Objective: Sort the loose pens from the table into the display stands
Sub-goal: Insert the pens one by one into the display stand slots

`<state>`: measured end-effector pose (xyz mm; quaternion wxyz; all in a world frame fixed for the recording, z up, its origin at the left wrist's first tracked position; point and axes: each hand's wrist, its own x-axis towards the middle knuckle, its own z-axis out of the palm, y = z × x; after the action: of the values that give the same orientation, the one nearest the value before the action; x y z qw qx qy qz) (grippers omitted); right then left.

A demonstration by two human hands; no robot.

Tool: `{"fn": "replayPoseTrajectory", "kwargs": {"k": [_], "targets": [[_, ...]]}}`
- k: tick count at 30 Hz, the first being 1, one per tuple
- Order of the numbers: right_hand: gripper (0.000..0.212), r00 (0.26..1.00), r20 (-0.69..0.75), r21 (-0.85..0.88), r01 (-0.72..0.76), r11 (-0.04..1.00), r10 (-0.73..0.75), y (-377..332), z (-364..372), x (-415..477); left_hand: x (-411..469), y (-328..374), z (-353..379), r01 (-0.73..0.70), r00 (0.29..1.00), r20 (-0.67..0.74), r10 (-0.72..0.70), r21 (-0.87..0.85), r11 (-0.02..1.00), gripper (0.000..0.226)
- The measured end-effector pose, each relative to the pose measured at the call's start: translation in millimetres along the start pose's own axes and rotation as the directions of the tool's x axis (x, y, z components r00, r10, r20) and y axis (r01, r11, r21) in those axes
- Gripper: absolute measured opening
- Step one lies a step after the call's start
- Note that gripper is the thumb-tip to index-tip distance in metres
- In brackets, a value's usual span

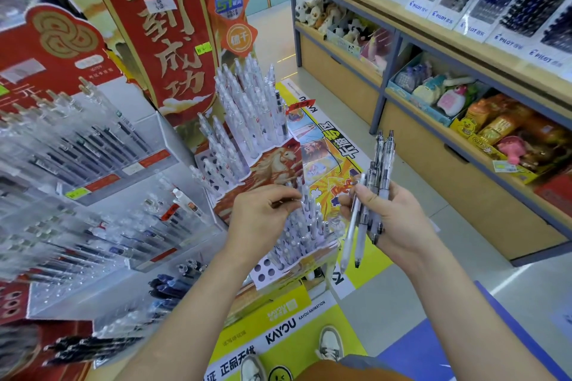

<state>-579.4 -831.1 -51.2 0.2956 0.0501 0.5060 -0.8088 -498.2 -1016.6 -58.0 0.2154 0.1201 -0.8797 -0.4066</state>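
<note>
slotting seems to be the step in hand. the right hand [399, 216] grips a bundle of pens [376, 182] fanned toward twelve o'clock, with two hanging lower toward six. at nine o'clock from it, the left hand [260, 219] has curled fingers, tips together at a pen top; whether it holds that pen i cannot tell. just beneath it, the near display stand [263, 271] shows empty holes at its seven o'clock corner. the next move likely needs one pen lined up over a hole. beyond, at twelve o'clock, the taller stand [272, 164] looks fuller.
</note>
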Motion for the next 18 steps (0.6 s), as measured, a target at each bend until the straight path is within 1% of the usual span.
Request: {"fn": "replayPoseTrajectory", "kwargs": {"k": [4, 7, 10, 12, 14, 16, 18], "targets": [[0.004, 1.000, 0.028, -0.003, -0.005, 1.000, 0.006, 1, 4, -2, 2, -1, 1, -0.050, 0.999, -0.014, 0.050, 0.008, 0.999, 0.017], [0.006, 0.999, 0.049, -0.028, -0.001, 1.000, 0.003, 1, 6, -4, 2, -5, 3, -0.068, 0.997, 0.022, 0.067, 0.020, 0.997, 0.016], [0.007, 0.998, 0.062, -0.056, -0.006, 0.998, 0.010, 0, 8, -6, 1, -9, 3, -0.176, 0.980, 0.121, 0.158, 0.156, 0.972, 0.010], [0.005, 0.998, 0.064, -0.073, -0.002, 0.997, 0.007, 0, 9, -7, 1, -12, 3, -0.273, 0.954, 0.201, 0.224, 0.264, 0.925, 0.009], [0.006, 0.998, 0.067, -0.084, 0.004, 0.996, 0.002, -1, 9, -8, 2, -15, 5, -0.343, 0.926, 0.276, 0.258, 0.325, 0.881, 0.011], [0.008, 0.997, 0.076, -0.098, 0.010, 0.995, -0.002, -1, 10, -8, 4, -13, 7, -0.360, 0.914, 0.320, 0.250, 0.355, 0.863, 0.010], [0.008, 0.997, 0.080, -0.101, 0.010, 0.995, -0.002, -1, 11, -9, 7, -7, 9, -0.275, 0.931, 0.334, 0.148, 0.377, 0.884, 0.008]]}}
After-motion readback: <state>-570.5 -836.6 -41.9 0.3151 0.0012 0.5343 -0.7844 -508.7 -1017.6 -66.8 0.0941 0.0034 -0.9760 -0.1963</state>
